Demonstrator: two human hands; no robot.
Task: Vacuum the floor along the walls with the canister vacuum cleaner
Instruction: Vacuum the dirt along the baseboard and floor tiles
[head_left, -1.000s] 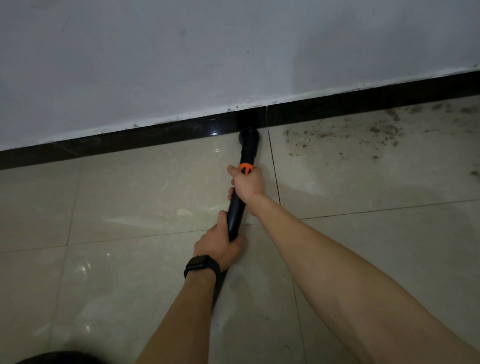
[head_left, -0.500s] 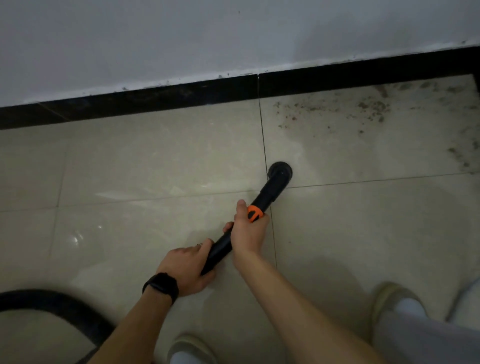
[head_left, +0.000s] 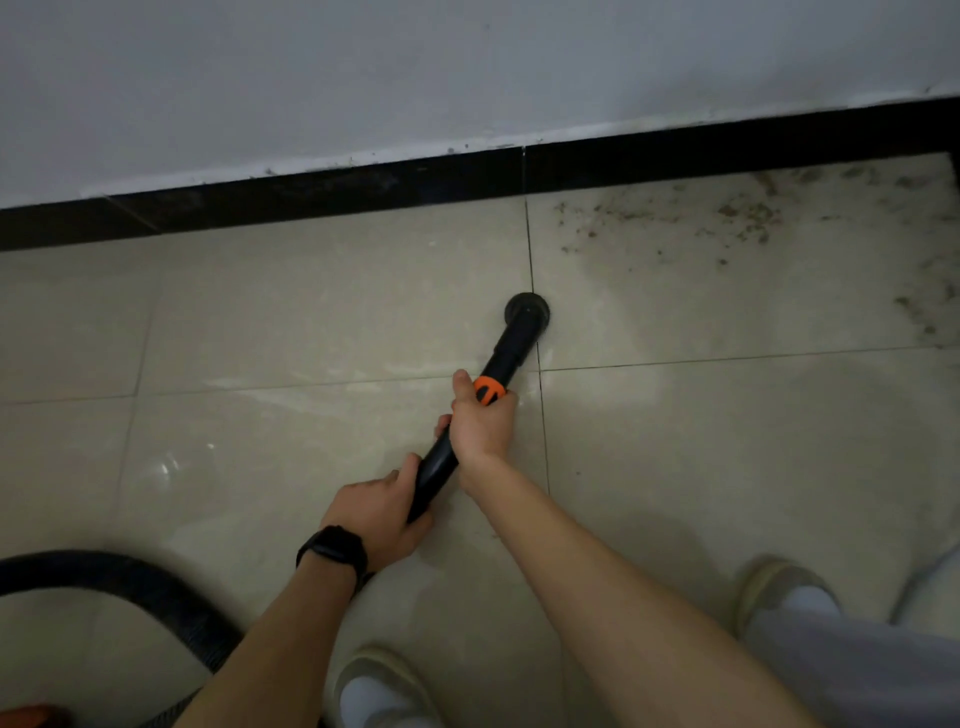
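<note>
On tile (head_left: 311, 312) short of skirting (head_left: 675, 150): wand (head_left: 511, 348), nozzle (head_left: 526, 310) down; left hand (head_left: 376, 512) grips rear, right hand (head_left: 480, 423) grips forward, likely steering toward grit (head_left: 748, 215).

Across the top of the frame, pale grey-white wall (head_left: 363, 78), dimly and evenly lit. Below it, glossy black skirting (head_left: 675, 151), slanting from middle left up to upper right, dust-flecked along its top edge. Beneath, shiny beige floor (head_left: 311, 312) tiles split by thin dark grout lines (head_left: 529, 244). At upper right, scattered brown dirt (head_left: 748, 215); at lower left, faint glints of reflected light (head_left: 166, 467).
</note>
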